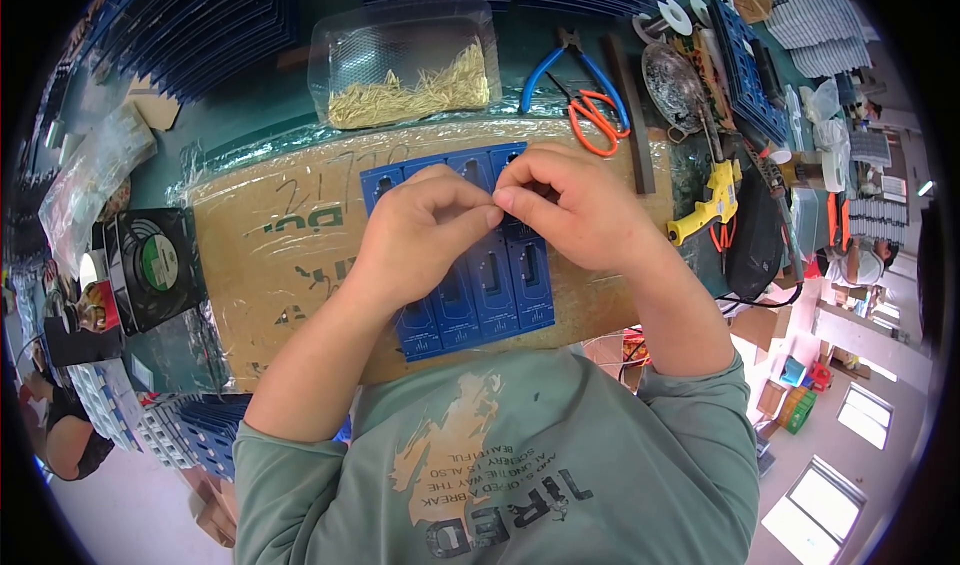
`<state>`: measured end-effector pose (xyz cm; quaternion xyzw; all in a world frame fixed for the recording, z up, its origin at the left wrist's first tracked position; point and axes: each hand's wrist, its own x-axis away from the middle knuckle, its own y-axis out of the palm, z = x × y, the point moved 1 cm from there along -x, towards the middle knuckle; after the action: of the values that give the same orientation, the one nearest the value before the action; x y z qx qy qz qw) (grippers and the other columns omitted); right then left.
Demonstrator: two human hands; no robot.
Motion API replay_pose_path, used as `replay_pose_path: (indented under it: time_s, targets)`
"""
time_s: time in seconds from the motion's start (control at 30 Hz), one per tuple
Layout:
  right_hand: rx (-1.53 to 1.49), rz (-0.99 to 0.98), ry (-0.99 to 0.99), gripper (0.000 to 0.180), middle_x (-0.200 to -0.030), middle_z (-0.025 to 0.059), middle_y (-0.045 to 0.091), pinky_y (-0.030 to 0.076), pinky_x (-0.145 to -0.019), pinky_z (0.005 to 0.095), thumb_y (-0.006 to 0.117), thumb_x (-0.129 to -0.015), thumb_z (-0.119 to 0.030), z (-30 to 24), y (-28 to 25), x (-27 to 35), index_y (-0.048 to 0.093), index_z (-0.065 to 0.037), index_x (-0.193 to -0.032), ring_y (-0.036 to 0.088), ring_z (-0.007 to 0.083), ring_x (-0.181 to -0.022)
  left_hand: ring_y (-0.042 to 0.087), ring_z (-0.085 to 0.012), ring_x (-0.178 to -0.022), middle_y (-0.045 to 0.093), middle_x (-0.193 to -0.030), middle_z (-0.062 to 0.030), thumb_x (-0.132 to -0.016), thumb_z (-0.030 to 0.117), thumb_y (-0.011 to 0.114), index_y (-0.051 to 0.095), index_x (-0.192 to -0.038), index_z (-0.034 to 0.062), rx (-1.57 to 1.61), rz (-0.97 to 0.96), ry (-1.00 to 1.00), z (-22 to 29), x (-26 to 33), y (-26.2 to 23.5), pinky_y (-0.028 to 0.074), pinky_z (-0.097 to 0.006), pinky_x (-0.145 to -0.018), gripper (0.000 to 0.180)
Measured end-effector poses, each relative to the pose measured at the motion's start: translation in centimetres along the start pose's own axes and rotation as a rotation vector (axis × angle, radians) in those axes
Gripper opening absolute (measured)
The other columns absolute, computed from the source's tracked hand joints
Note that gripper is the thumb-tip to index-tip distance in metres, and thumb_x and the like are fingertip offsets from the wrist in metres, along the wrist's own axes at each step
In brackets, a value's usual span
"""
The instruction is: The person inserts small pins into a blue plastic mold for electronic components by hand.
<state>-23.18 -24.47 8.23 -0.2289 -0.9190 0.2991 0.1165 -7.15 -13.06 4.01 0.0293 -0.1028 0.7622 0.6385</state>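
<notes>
A blue circuit-board panel (490,285) with rows of slotted sections lies on a flattened cardboard sheet (250,295) in front of me. Over its upper half, my left hand (420,230) and my right hand (580,210) meet, thumbs and forefingers pinched close together. Whatever sits between the fingertips is too small or covered to make out. The hands hide part of the panel's upper middle. Beyond the panel stands a clear plastic tray (321,70) with a heap of thin brass-coloured pins (420,97).
Blue-handled cutters (545,73) and orange-handled scissors (598,125) lie behind my right hand, beside a dark bar (630,115). Further right is a yellow soldering gun (712,203). A black fan (150,265) stands at left. Stacked blue boards (200,25) line the back.
</notes>
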Motion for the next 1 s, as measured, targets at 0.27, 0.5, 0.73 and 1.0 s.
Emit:
replay_pose_path:
  time_s: [0.27,0.5,0.73,1.0]
  targets:
    - [0.002,0.228,0.132,0.019,-0.085,0.01,0.067,0.05,-0.071,0.0347,0.064,-0.092,-0.022,2.7,0.2,-0.6,0.067,-0.003,-0.094,0.064,0.0241,-0.079,0.06,-0.0158,-0.08,0.062,-0.086,-0.0053,-0.084,0.012,0.073,0.072,-0.09,0.0008,0.064,0.001,0.006,0.0,0.0,-0.1,0.047,-0.028,-0.075,0.013]
    - [0.224,0.243,0.071,0.015,-0.088,0.0107,0.065,0.049,-0.073,0.0353,0.064,-0.092,-0.017,4.3,1.3,-0.7,0.066,-0.002,-0.093,0.063,0.0266,-0.083,0.059,-0.0148,-0.079,0.061,-0.085,-0.0045,-0.084,0.012,0.073,0.072,-0.089,0.0009,0.036,0.002,-0.025,0.1,0.0,-0.1,0.047,-0.027,-0.074,0.012]
    - [0.247,0.256,0.051,0.016,-0.09,0.0104,0.065,0.049,-0.073,0.0358,0.064,-0.092,-0.018,4.2,1.5,-0.8,0.065,-0.003,-0.094,0.063,0.0275,-0.084,0.059,-0.0143,-0.079,0.061,-0.086,-0.004,-0.084,0.012,0.073,0.073,-0.089,0.0013,0.039,-0.001,-0.019,-0.1,0.0,0.0,0.046,-0.027,-0.074,0.012]
    - [0.537,0.361,-0.218,0.008,-0.084,0.0045,0.061,0.05,-0.061,0.0379,0.069,-0.085,-0.018,4.6,2.5,-0.3,0.064,-0.011,-0.084,0.064,0.0263,-0.074,0.06,-0.0156,-0.08,0.061,-0.085,-0.0051,-0.084,0.012,0.073,0.073,-0.09,0.001,0.03,0.001,-0.009,0.0,0.0,0.0,0.047,-0.028,-0.075,0.012]
